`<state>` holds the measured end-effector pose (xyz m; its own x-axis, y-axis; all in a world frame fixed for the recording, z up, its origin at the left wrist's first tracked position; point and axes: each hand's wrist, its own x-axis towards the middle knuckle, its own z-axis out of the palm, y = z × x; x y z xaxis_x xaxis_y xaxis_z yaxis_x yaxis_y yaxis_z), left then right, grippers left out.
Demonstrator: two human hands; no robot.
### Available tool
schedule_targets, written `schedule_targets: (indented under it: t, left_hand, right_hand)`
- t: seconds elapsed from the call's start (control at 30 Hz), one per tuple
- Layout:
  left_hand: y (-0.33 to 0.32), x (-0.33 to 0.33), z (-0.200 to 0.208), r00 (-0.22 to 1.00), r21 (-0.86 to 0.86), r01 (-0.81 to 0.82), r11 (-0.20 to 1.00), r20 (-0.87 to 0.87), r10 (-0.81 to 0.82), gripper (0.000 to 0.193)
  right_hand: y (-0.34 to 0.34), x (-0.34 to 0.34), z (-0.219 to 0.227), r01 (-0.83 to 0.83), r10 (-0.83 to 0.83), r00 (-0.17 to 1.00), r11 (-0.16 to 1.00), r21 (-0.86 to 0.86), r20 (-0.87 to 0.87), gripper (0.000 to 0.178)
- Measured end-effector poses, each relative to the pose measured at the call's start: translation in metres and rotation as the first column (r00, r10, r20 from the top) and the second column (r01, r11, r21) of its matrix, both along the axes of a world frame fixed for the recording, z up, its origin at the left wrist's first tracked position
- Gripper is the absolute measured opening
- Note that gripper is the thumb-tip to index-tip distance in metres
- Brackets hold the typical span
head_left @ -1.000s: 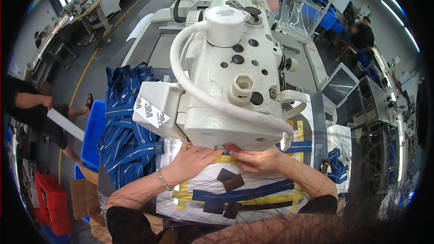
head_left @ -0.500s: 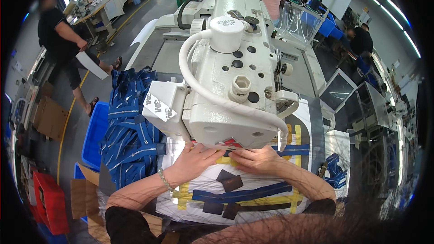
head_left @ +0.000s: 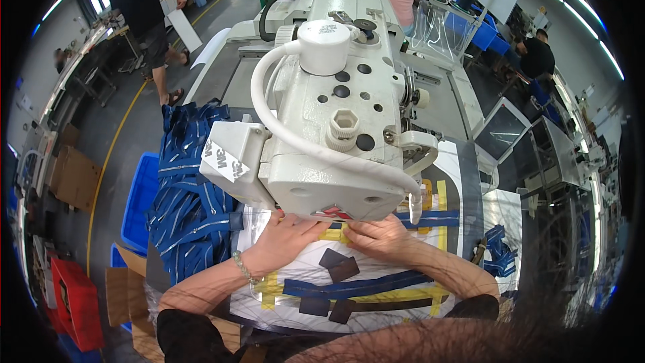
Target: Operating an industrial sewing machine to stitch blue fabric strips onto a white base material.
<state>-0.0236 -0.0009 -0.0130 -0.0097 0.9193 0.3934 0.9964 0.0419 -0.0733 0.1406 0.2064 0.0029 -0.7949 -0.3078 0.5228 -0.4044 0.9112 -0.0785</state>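
Note:
Under the front of a white sewing machine head [head_left: 336, 188], my two hands work close together on a white template sheet [head_left: 259, 309] edged with yellow tape [head_left: 269, 290]. My left hand [head_left: 285, 236] lies flat with fingers stretched to the right, the tips near the machine's lower edge. My right hand [head_left: 379, 236] has thumb and fingers pressed together; what they pinch is hidden. A blue zipper strip [head_left: 433, 218] comes out to the right of that hand. Nearer to me lie another blue zipper strip [head_left: 356, 286], dark patches [head_left: 339, 265] and a thin dark strip [head_left: 396, 306].
A heap of blue zipper strips [head_left: 195, 208] lies left of the machine, beside a blue bin [head_left: 141, 195]. A small zipper bundle [head_left: 497, 252] is at right. Cardboard [head_left: 127, 296] and a red crate [head_left: 74, 302] stand lower left. A person [head_left: 138, 13] walks at far left.
The machine head appears slightly further left in the picture. My right hand's fingers have drawn in a little, while my left hand stays nearly in place. The walking person has moved farther away.

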Motion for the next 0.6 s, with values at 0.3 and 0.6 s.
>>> schedule_targets:
  t: [0.3, 0.6]
  left_hand:
    - [-0.0017, 0.0033, -0.0004, 1.0, -0.072, -0.02, 0.997, 0.02, 0.022, 0.043]
    - [-0.0009, 0.0013, -0.0022, 1.0, -0.075, -0.016, 0.997, 0.007, 0.016, 0.039]
  right_hand:
    - [0.0025, -0.0006, -0.0028, -0.02, 0.02, 1.0, 1.0, 0.004, 0.001, 0.028]
    - [0.002, -0.0002, -0.0027, -0.017, 0.017, 1.0, 1.0, 0.016, -0.01, 0.026]
